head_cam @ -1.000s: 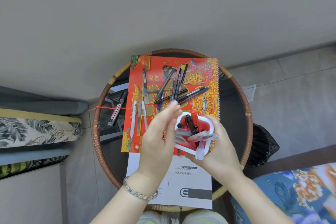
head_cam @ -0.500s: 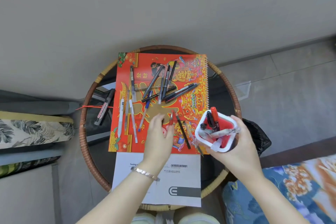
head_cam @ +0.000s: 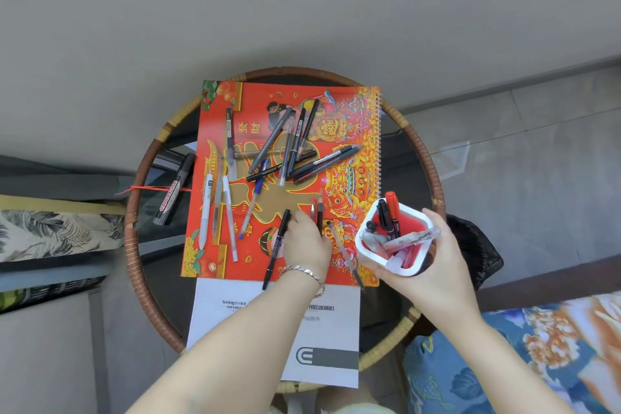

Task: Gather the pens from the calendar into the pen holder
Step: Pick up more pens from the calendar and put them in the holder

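Fingers of my left hand (head_cam: 304, 239) press down among loose pens (head_cam: 289, 151) on the calendar (head_cam: 349, 131); whether one is pinched, I cannot tell. My right hand (head_cam: 440, 255) wraps the pen holder (head_cam: 364, 247) beside it. Best I pinch one barrel mid-length, lift clear, drop it tip-first.

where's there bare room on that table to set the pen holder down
Bare dark tabletop lies right of the calendar, out to the rattan rim. The white booklet below is partly free. The calendar's middle is crowded with pens; the left hand covers its lower middle. The right hand holds the pen holder.
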The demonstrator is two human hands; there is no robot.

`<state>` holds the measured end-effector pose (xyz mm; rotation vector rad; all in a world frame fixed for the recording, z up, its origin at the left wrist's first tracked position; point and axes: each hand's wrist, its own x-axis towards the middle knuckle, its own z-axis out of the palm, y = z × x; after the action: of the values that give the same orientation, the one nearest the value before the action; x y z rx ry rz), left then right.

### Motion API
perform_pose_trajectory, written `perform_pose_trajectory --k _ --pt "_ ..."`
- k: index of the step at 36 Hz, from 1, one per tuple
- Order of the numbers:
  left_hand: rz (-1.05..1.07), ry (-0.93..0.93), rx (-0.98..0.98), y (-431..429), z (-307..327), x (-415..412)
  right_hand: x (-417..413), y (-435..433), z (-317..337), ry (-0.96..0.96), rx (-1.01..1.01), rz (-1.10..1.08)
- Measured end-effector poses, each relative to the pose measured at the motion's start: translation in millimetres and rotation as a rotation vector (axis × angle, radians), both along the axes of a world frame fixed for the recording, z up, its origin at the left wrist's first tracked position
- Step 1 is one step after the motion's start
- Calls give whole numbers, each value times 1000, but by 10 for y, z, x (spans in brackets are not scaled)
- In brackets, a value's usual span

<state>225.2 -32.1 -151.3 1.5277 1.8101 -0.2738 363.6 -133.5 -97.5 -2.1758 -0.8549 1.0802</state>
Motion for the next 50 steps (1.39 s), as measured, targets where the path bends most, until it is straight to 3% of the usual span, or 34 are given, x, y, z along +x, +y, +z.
perform_pose_trajectory --k 6,11,17,21,25,29,36,40,44,50 --pt "-70 -2 12 41 1 -52 -94 5 60 18 0 16" --pt "245 -432 96 68 221 -182 -151 -11 92 75 -20 7" --pt "596 -884 193 284 1058 -383 -298 32 260 114 12 29" --pt "576 -1172 276 308 1546 -559 -442 101 445 149 75 42" --pt "523 -1400 237 231 1794 -691 -585 174 545 163 107 65" --pt "428 -1408 267 104 1836 -736 -723 237 568 143 139 55" --pt "289 -1252 228 -216 1610 -651 -951 248 681 82 168 71" --pt "117 -1092 464 -257 1517 -656 -1015 230 764 7 157 103" --pt "334 -1130 619 -157 1555 -639 -1020 203 741 68 128 62" --pt "596 -1191 425 -41 1613 -576 -1019 230 755 77 157 32"
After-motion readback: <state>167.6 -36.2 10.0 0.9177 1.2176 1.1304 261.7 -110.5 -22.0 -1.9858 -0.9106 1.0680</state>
